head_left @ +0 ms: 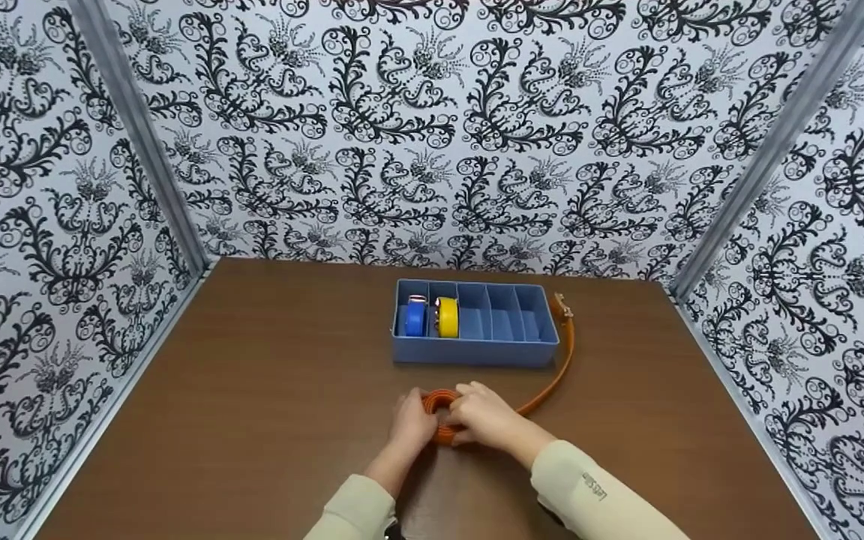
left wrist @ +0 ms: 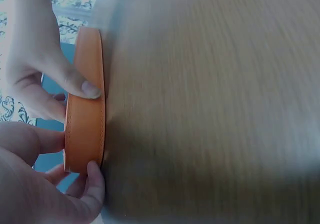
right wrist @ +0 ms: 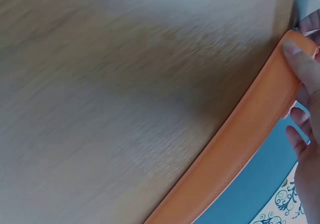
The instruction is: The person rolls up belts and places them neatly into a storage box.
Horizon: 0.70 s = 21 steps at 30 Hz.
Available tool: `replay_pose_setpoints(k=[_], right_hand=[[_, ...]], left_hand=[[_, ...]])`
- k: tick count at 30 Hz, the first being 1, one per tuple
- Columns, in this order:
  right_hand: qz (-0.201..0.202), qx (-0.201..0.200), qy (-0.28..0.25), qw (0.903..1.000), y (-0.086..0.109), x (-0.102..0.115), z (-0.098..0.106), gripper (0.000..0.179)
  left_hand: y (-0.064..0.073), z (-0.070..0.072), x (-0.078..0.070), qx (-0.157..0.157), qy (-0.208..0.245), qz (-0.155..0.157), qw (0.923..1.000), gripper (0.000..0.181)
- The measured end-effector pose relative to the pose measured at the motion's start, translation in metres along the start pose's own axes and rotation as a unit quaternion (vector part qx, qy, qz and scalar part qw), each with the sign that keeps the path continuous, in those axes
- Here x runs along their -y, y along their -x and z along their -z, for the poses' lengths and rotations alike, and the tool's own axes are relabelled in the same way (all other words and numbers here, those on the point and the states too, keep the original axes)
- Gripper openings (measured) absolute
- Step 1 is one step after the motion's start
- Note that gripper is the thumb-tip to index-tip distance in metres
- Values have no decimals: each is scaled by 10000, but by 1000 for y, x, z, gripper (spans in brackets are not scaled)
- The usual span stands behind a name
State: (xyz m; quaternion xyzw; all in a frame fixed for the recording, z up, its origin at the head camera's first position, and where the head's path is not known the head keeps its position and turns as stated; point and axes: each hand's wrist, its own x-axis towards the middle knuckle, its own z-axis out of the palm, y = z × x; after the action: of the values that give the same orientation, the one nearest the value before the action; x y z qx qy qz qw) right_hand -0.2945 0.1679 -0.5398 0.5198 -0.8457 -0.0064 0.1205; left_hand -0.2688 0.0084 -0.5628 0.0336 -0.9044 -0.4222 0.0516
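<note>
An orange belt (head_left: 444, 436) stands on its edge on the table, partly wound into a coil. From the coil its loose length curves right and back to a metal buckle (head_left: 565, 307) beside the box. My left hand (head_left: 412, 421) holds the coil's left side between thumb and fingers. On the right side my right hand (head_left: 483, 415) pinches the strap, its thumb (left wrist: 89, 89) on the outer face and other fingers behind the strap. Stitching runs along the strap's edges in the left wrist view.
Behind the hands sits a blue-grey divided box (head_left: 473, 352). Its two leftmost compartments hold a rolled blue belt (head_left: 415, 319) and a rolled yellow belt (head_left: 448, 318). Patterned walls (head_left: 432, 150) enclose the brown table (head_left: 267, 375) at the back and sides.
</note>
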Motion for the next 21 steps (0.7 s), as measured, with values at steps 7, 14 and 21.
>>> replay_pose_setpoints(k=[7, 14, 21], right_hand=[[334, -34, -112, 9994, 16, -11, 4, 27], [491, 17, -270, 9984, 22, -9, 8, 27], [249, -206, -139, 9994, 10, -4, 3, 20]], left_hand=[[-10, 5, 2, 750, -79, -584, 9954, 31], [-15, 9, 8, 1291, 223, -1225, 9838, 28], [-13, 5, 6, 745, 297, -1032, 9914, 25]])
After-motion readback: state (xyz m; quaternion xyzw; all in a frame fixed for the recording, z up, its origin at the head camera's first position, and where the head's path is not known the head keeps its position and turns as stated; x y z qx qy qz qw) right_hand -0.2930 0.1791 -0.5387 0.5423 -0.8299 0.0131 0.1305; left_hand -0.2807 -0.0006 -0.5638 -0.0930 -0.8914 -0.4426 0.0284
